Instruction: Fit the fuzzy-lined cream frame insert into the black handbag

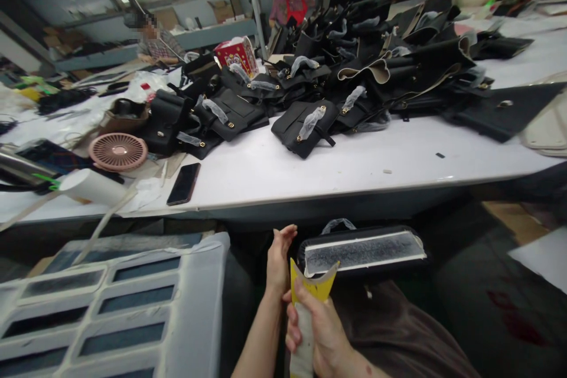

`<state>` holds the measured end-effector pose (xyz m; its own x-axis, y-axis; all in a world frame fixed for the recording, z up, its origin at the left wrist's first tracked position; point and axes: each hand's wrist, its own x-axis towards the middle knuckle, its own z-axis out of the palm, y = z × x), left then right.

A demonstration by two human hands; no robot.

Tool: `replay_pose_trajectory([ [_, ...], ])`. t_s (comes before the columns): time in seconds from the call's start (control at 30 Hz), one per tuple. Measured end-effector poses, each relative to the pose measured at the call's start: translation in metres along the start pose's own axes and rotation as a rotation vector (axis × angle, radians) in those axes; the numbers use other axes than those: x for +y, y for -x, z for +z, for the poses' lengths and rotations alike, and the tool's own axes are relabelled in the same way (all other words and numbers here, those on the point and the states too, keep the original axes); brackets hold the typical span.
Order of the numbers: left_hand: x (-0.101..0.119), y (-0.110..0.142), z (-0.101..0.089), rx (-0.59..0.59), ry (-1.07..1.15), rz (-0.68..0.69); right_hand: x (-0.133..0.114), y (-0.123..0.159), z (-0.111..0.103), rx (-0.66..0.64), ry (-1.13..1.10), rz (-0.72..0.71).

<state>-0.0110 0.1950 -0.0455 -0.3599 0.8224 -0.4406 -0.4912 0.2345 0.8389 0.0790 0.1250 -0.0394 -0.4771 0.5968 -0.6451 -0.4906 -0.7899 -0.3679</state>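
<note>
My right hand point(319, 325) is wrapped around a flat yellow tool point(312, 288) with a concave, two-pointed end. Its lower part is pale, and my thumb presses along the front. Just left of it, my left hand point(278, 263) is raised with fingers stretched out, holding nothing that I can see. Beyond the tool, a black bag point(363, 254) rests by my lap. A long grey speckled panel with a white border faces up on it, and a plastic-wrapped loop shows behind. My left fingers are near the bag's left end; whether they touch it I cannot tell.
Black handbags point(305, 124) with plastic-wrapped handles are piled on the white table point(266, 180). A phone point(183, 183), a pink fan point(118, 151) and a white roll point(93, 186) lie left. A pale frame with rectangular openings point(195, 301) stands at lower left. Several people sit beyond.
</note>
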Motion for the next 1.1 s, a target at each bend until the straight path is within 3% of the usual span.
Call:
replay_pose_trajectory([
  [0.1,0.009,0.006,0.01,-0.253,-0.288,0.113,0.0,-0.001,0.0,0.004,-0.015,0.008],
  [0.17,0.013,0.008,0.016,-0.34,-0.467,0.157,-0.001,-0.001,0.0,0.007,-0.025,0.024],
  [1.1,0.002,0.012,0.034,-0.169,-0.509,0.173,-0.013,0.007,-0.017,-0.046,-0.031,0.143],
])
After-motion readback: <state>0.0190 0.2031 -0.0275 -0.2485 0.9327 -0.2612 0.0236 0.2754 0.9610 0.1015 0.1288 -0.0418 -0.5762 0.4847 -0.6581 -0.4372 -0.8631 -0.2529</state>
